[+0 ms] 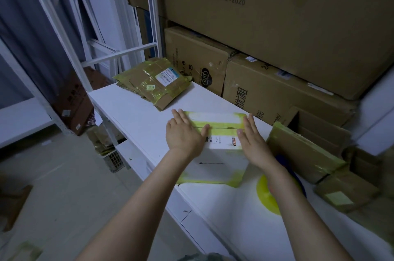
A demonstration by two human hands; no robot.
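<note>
Shelf (132,107): left hand (184,135), right hand (252,139) flat on box (217,167)

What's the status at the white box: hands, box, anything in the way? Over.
Left hand and right hand flat on the white box, fingers straight. Box taped, on the table. Brown parcel close at right, not blocking.

Both hands lie flat on a white box (215,150) taped in yellow-green, near the white shelf's (132,107) front edge. The left hand (183,132) covers its left side, the right hand (253,143) its right. A taped cardboard parcel (153,81) sits at the shelf's far left corner.
</note>
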